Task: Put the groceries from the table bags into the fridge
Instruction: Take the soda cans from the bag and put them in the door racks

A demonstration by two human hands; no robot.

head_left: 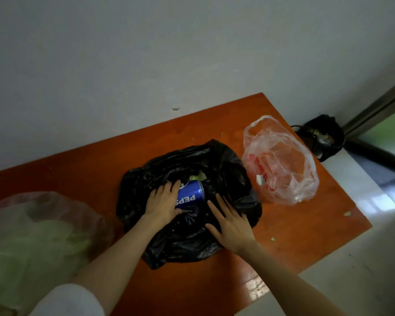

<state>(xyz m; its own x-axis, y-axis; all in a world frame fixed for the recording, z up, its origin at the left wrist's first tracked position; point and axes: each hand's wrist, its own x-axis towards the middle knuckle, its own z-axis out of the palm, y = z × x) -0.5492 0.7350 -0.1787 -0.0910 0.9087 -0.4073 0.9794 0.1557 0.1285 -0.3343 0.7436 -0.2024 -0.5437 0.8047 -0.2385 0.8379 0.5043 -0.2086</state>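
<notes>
The left hand (163, 202) is curling round the blue can (190, 195) in the black bag (187, 238); the right hand (232, 226) is pressing flat, holding nothing. Slack plastic might be snagging the can, loosening the hold.

Orange-brown table (146, 142), glossy black bag (187, 242) at centre, a blue can (191, 195) with white lettering inside; alongside, a clear pinkish bag (281, 160) with red-and-white print, and pale green cabbage (39, 242).
</notes>
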